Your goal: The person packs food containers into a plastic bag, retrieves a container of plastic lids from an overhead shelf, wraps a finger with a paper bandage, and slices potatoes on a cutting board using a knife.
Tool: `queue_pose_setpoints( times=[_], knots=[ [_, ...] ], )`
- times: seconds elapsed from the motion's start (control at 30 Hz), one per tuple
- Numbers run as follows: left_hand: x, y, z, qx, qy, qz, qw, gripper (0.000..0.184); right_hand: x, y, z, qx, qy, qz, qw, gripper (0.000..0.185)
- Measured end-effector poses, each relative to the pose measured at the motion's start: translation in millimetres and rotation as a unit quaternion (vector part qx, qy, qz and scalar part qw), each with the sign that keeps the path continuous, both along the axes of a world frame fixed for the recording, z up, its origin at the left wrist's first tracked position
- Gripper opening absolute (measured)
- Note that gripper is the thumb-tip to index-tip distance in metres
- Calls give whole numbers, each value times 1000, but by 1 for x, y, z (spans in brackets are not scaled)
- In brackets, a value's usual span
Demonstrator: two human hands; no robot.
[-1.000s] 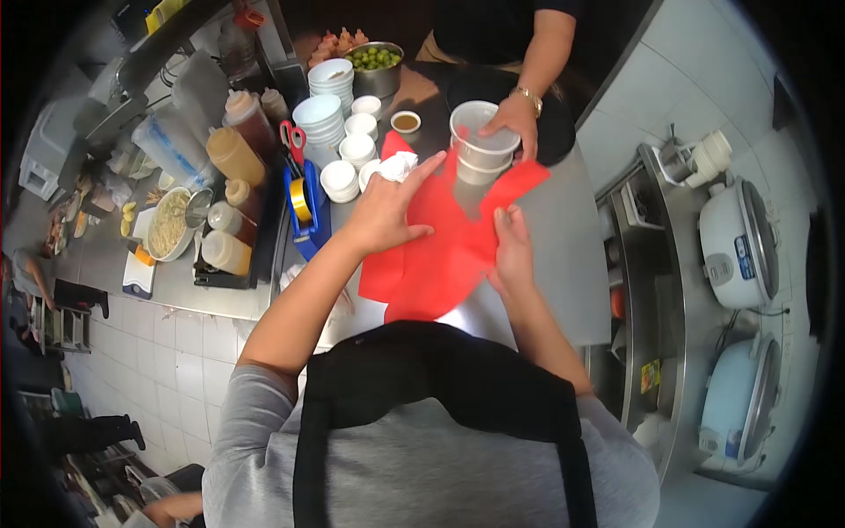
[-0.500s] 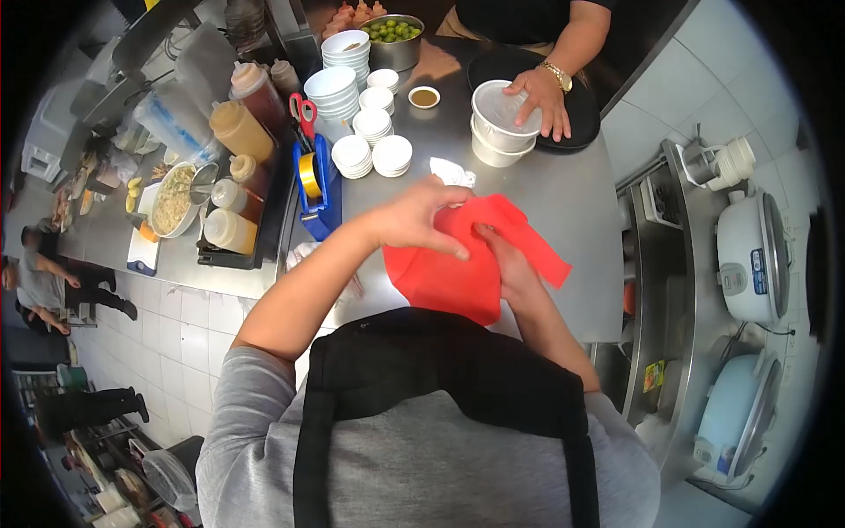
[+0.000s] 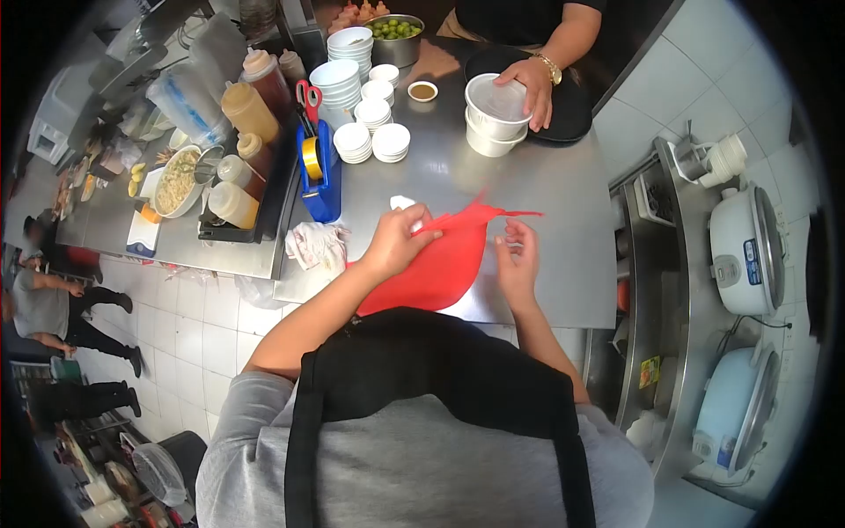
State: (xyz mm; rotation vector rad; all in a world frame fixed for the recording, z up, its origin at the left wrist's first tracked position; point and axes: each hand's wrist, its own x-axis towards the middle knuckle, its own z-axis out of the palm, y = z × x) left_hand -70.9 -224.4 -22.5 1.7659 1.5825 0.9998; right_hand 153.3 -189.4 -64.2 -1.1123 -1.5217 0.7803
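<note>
A limp red cloth bag (image 3: 440,273) hangs just in front of my apron, over the near edge of the steel table. My left hand (image 3: 400,245) is closed on its upper left edge, fingers wrapped over the cloth. To the right of the bag, my right hand (image 3: 518,260) is raised, its fingers loosely bent and apart, holding nothing. A thin red strip of the bag sticks out just above those fingertips. Part of a white crumpled piece (image 3: 402,201) shows behind my left hand. Two stacked white tubs (image 3: 495,128), the upper one lidded, stand farther back.
Another person's hand (image 3: 531,88) rests on the lidded tub, beside a black tray (image 3: 572,114). At left stand a blue tape dispenser (image 3: 321,189) with scissors, a rag (image 3: 317,246), white cups (image 3: 354,141), a sauce dish (image 3: 422,91) and squeeze bottles (image 3: 233,204). Rice cookers (image 3: 744,251) are on the right.
My left hand has moved left and down and now grips the bag's edge. The right hand has come off the bag. The bag has shifted left, and the other person's hand has slid slightly.
</note>
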Motion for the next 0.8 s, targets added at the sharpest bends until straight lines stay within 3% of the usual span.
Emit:
queue_pose_setpoints(
  times=[0.03, 0.07, 0.17, 0.2, 0.3, 0.4, 0.5, 0.63, 0.73, 0.8],
  knots=[
    [0, 1, 0, -11, -47, 0, 999, 13, 0, -6, 13, 99, -42, -21, 994, 20],
    [1, -1, -3, -29, -95, 0, 995, 12, 0, -13, 27, 117, -32, -2, 993, 23],
    [9, -13, 0, -13, -176, 3, 984, 14, -12, -22, 51, 78, -79, 123, 986, 28],
    [11, -13, 5, 12, -192, 5, 981, 16, -25, -23, 57, 18, -47, 105, 993, 25],
    [11, -17, 11, 80, -137, 7, 987, 20, -55, -12, 53, -149, 206, 163, 953, 15],
    [-2, -18, 21, -13, -117, -59, 991, 18, -67, 5, 57, -162, 242, 225, 930, 13],
    [-12, -10, 45, -51, -219, -31, 974, 15, -73, 17, 66, -140, 188, 292, 927, 15],
    [-18, -4, 41, -44, -284, -6, 958, 12, -88, 21, 79, -124, 241, 269, 924, 11],
    [-20, -7, 42, -29, -199, 28, 979, 10, -92, 27, 74, -161, 231, 271, 921, 9],
    [-20, -6, 41, -17, -251, 51, 967, 10, -94, 30, 68, -174, 228, 301, 909, 9]
  ],
)
